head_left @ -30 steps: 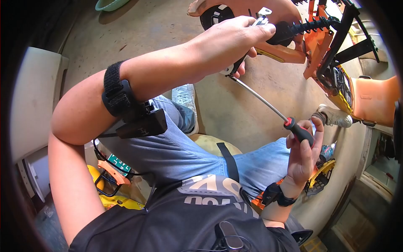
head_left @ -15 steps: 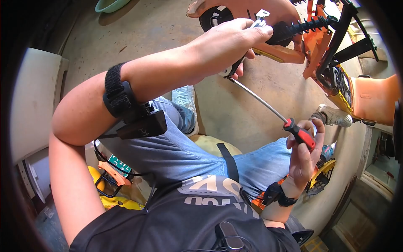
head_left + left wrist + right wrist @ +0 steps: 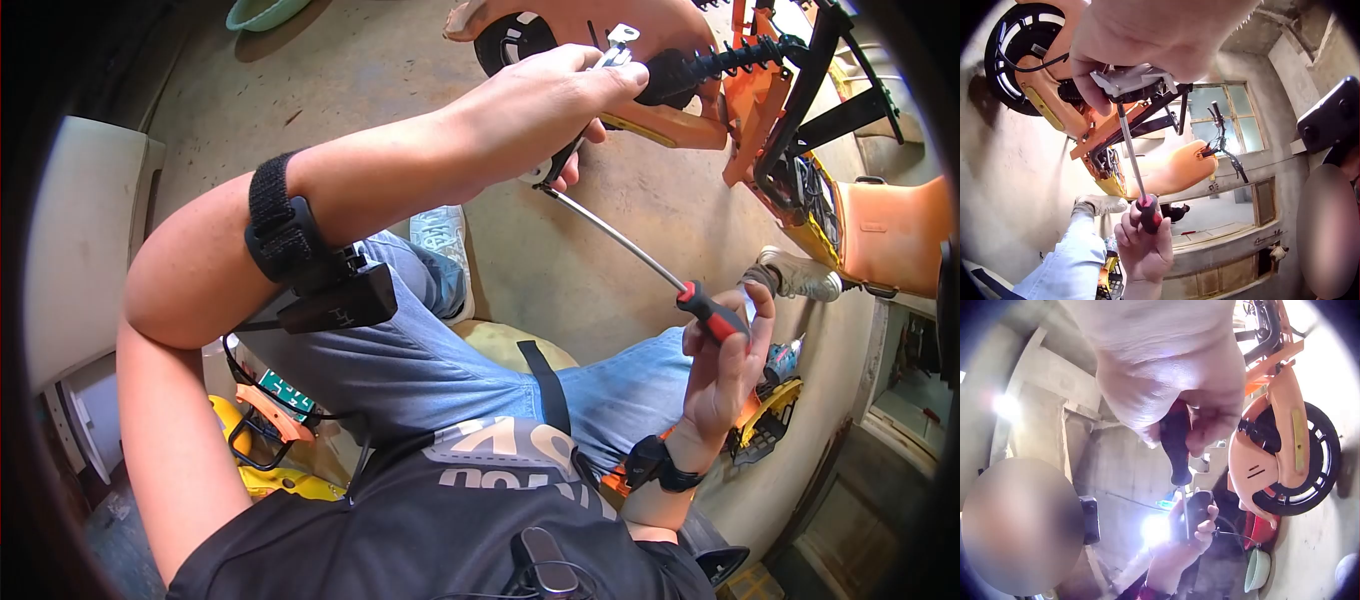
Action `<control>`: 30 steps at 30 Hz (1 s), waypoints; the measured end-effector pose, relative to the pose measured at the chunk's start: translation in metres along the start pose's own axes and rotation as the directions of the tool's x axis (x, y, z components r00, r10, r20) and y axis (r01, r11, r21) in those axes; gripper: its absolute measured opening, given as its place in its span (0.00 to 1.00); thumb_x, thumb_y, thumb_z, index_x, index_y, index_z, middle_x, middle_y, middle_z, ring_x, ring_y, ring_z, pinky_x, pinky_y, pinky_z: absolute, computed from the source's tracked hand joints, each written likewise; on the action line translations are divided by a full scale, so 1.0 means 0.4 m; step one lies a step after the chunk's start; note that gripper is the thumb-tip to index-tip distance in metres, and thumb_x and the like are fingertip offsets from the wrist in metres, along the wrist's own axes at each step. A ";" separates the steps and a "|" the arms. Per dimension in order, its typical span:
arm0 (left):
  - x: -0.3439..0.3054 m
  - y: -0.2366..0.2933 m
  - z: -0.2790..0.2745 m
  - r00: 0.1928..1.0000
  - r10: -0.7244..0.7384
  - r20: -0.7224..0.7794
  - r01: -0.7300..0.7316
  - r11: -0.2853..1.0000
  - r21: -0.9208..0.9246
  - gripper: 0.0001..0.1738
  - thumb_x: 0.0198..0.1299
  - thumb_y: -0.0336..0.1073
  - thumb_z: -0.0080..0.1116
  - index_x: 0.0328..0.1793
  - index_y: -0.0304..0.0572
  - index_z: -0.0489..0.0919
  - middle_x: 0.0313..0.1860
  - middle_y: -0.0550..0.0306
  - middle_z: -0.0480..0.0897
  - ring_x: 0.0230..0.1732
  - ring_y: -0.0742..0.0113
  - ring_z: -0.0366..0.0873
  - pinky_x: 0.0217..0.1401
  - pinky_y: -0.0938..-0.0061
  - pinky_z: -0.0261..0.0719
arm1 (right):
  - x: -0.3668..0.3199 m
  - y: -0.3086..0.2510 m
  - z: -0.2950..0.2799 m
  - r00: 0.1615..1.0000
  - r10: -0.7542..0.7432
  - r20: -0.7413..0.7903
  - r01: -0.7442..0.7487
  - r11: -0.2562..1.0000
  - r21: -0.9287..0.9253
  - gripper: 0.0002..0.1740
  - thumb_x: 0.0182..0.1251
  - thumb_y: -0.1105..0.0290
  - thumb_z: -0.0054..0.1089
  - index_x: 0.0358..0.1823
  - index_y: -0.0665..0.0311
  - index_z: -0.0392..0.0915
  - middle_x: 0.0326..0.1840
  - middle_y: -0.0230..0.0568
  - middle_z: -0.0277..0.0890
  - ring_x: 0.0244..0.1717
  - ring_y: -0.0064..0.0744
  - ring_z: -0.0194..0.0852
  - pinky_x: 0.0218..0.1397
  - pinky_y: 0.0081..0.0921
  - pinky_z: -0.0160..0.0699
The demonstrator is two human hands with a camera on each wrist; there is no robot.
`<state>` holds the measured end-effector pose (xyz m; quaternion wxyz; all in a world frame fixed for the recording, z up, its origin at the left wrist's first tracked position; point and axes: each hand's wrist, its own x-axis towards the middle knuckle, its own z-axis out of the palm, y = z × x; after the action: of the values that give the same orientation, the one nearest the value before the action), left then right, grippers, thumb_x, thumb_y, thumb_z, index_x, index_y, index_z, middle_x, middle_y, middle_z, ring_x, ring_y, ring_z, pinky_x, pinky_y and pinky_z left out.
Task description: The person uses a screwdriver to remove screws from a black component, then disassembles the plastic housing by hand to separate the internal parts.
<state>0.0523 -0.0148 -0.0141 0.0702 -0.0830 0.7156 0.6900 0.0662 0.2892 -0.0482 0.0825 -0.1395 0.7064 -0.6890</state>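
Note:
My left hand [image 3: 560, 95] reaches across the upper middle of the head view and grips a small black and silver part [image 3: 622, 40]. In the left wrist view a pale metal bracket-like side of this part [image 3: 1135, 81] shows below the fingers; the palm hides much of it. A screwdriver [image 3: 715, 312] with a red and black handle slants up to the part, its shaft end right at the underside. The fingers and thumb of my right hand [image 3: 722, 385] hold its handle from below. In the right wrist view the handle [image 3: 1177, 440] sits between thumb and fingers.
An orange two-wheeled vehicle [image 3: 765, 100] with a black spring shock absorber [image 3: 740, 62] stands beyond the hands. A pale green basin [image 3: 265, 10] lies at the far left, a white cabinet [image 3: 85, 240] at left. Yellow parts [image 3: 290, 485] lie beside the seated person's legs.
The screwdriver handle turns about its own axis, showing different red and black sides. The left hand and its part shift very slightly; otherwise both hands keep their places.

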 end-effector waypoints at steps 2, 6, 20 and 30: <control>-0.002 0.001 0.003 1.000 -0.005 0.004 0.005 1.000 -0.008 0.33 0.73 0.65 0.50 0.63 0.43 0.71 0.45 0.54 0.75 0.29 0.76 0.76 0.30 0.79 0.77 | -0.012 0.023 -0.034 0.978 0.205 -0.024 -0.200 0.970 0.136 0.51 0.68 0.34 0.63 0.75 0.66 0.56 0.47 0.44 0.73 0.38 0.24 0.71 0.37 0.20 0.69; -0.001 0.002 0.000 1.000 -0.019 0.006 0.019 1.000 -0.007 0.32 0.73 0.65 0.50 0.62 0.43 0.72 0.45 0.55 0.75 0.29 0.76 0.76 0.30 0.79 0.77 | -0.003 0.026 -0.035 0.960 0.279 0.027 -0.278 0.932 0.231 0.51 0.67 0.35 0.65 0.75 0.66 0.55 0.49 0.44 0.72 0.39 0.25 0.71 0.38 0.20 0.69; -0.001 -0.001 0.002 0.999 -0.033 -0.003 0.033 0.999 0.010 0.32 0.73 0.65 0.50 0.63 0.43 0.72 0.45 0.55 0.75 0.29 0.76 0.76 0.30 0.79 0.77 | -0.003 0.026 -0.009 0.988 0.150 -0.035 -0.145 0.982 0.119 0.46 0.74 0.33 0.53 0.72 0.67 0.57 0.34 0.34 0.71 0.27 0.21 0.67 0.29 0.17 0.65; -0.004 0.000 0.004 1.000 -0.021 -0.014 0.021 1.000 0.011 0.33 0.73 0.65 0.50 0.62 0.43 0.72 0.45 0.55 0.75 0.29 0.75 0.76 0.30 0.79 0.77 | -0.009 0.027 -0.026 0.991 0.133 0.006 -0.133 0.991 0.029 0.51 0.69 0.32 0.61 0.74 0.67 0.55 0.41 0.39 0.75 0.33 0.24 0.71 0.35 0.20 0.67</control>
<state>0.0537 -0.0132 -0.0139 0.0728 -0.0947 0.7189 0.6847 0.0656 0.3005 -0.0588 0.1318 -0.0926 0.7038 -0.6919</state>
